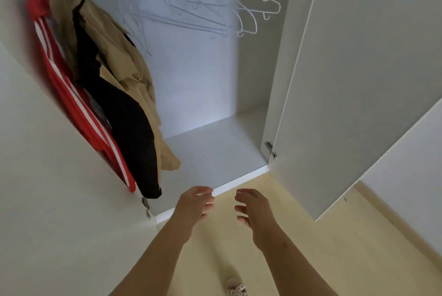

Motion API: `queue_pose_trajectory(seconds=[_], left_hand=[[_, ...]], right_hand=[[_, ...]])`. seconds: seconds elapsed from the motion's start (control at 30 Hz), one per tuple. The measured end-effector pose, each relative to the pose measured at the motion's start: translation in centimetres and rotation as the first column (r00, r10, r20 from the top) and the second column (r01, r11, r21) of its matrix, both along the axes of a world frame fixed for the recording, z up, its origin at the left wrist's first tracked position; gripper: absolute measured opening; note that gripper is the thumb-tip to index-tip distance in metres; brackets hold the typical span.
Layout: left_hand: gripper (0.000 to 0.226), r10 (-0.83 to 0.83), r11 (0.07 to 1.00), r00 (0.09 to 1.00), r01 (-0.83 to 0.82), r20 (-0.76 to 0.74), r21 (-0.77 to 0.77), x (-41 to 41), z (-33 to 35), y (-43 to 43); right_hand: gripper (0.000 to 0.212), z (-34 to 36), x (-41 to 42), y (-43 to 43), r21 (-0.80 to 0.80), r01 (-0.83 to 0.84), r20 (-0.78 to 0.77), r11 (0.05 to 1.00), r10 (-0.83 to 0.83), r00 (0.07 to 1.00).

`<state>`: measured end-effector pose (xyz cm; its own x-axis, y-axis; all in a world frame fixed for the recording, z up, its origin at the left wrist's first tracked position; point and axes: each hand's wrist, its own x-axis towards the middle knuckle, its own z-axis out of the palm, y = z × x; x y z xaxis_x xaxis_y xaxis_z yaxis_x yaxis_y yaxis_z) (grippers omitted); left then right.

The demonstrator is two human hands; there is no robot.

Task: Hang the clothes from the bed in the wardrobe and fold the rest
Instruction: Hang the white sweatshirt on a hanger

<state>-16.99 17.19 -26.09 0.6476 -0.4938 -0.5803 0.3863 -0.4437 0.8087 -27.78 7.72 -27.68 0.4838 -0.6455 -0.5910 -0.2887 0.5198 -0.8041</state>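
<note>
Both my hands, left hand point(195, 204) & right hand point(251, 207), hold nothing, fingers loose. Next I grab 1 empty hanger point(260, 0) by its hook, w/o knocking others.

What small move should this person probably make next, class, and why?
Probably reach up for one empty hanger. Both the left hand and the right hand hold nothing, three garments already hang at the wardrobe's left, and no loose clothing is in view.
</note>
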Motion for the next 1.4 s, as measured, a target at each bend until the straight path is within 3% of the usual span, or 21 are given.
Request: queue_pose_trajectory(seconds=[0.27, 0.6, 0.7, 0.8, 1.03, 1.23, 1.4], left_hand=[[0.008, -0.270, 0.963, 0.963, 0.270, -0.017, 0.014, -9.1, -2.4, 3.1], [0.016, -0.598, 0.801, 0.801, 0.597, 0.027, 0.036, -23.6, -3.3, 1.5], [0.016, -0.714, 0.700, 0.697, 0.712, 0.056, 0.063, -30.2, -3.1, 0.8], [0.011, -0.844, 0.537, 0.534, 0.842, 0.057, 0.062, -38.5, -3.0, 0.8], [0.015, -0.981, 0.187, 0.184, 0.981, 0.055, 0.053, -59.9, -3.0, 3.7], [0.016, -1.000, 0.003, 0.005, 0.997, -0.021, 0.080, -75.2, -4.1, 8.1], [0.017, -0.990, -0.133, -0.129, 0.986, -0.050, 0.097, -82.2, -5.0, 10.5]], right_hand=[[0.012, -2.2, -10.8, 7.3, 0.051, 0.257, -0.144, 0.965, -0.247, 0.958], [0.008, -2.9, -24.8, 10.0, 0.099, 0.629, -0.175, 0.772, -0.608, 0.774], [0.009, -2.8, -31.9, 11.5, 0.094, 0.773, -0.160, 0.627, -0.757, 0.634], [0.010, -2.8, -39.8, 14.1, 0.092, 0.882, -0.158, 0.462, -0.868, 0.471], [0.006, -3.2, -59.7, 21.2, 0.088, 0.990, -0.121, 0.111, -0.985, 0.122], [0.008, -4.0, -73.8, 28.9, 0.101, 0.983, -0.124, -0.154, -0.982, -0.141], [0.010, -4.7, -78.9, 32.1, 0.145, 0.950, -0.135, -0.276, -0.957, -0.257]])
